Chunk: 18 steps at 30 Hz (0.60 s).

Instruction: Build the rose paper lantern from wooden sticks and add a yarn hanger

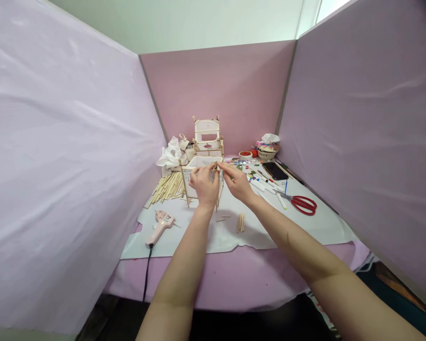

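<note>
Both hands [205, 185] [238, 183] are pinching a post [216, 166] on a white-panelled, stick-framed box [193, 193]; its dark markings [188, 176] are showing illegibly small.

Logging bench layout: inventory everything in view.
Stick-framed box: 1, tan-white, centre
Taller stick frame: 1, tan-white, behind box
Loose sticks: many, tan, left of box
Short sticks: several, tan, front centre
Glue gun: 1, pink, front left
Scissors: 1, red-handled, right
Marker pens: several, white, right
Phone: 1, black, back right
Bowl: 1, pale, back right
Small items: many, mixed, right, some unclear
Tissues: bunch, white, back left
Sheet: 1, white, under items
Tablecloth: 1, pink, under sheet
Partitions: 3, pink-lavender, left, back, right
Left hand: 1, bare, at box
Right hand: 1, bare, beside left
</note>
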Each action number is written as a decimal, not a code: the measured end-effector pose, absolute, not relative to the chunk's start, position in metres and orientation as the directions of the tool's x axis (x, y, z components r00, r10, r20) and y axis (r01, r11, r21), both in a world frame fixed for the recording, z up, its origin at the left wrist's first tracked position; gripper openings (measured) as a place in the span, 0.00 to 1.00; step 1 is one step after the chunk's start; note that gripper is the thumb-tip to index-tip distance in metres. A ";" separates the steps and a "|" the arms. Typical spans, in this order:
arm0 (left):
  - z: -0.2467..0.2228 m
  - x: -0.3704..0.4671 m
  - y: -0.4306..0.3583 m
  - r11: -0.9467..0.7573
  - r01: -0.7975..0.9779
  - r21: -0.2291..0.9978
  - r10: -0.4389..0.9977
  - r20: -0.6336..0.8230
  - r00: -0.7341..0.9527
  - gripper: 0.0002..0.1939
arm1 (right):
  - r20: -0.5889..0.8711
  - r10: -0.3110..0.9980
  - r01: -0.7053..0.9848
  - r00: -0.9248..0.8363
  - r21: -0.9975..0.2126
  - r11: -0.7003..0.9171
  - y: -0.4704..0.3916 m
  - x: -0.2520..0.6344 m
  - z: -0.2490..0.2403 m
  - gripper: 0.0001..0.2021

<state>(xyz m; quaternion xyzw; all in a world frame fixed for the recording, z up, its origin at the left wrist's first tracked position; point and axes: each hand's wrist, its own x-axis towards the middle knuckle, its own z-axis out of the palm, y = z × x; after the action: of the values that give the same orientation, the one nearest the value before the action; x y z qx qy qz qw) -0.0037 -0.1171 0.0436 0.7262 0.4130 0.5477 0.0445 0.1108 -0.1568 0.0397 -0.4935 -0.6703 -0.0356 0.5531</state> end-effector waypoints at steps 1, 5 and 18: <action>0.043 -0.004 -0.117 -0.662 0.548 0.511 0.642 0.764 0.064 0.11 | 0.778 0.620 0.716 0.098 -0.488 0.499 -0.155 0.109 0.036 0.21; 0.043 -0.006 -0.116 -0.678 0.561 0.476 0.621 0.779 0.089 0.09 | 0.790 0.609 0.785 0.072 -0.422 0.454 -0.155 0.110 0.026 0.21; 0.043 -0.010 -0.114 -0.694 0.571 0.438 0.616 0.772 0.155 0.11 | 0.769 0.638 0.839 -0.040 -0.321 0.440 -0.159 0.119 0.034 0.21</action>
<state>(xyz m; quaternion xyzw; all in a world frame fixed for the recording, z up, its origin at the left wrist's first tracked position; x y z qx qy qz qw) -0.0103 -0.1139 0.0432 0.7597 0.3905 0.5195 0.0216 0.1186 -0.1593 0.0337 -0.5180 -0.7129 -0.1090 0.4599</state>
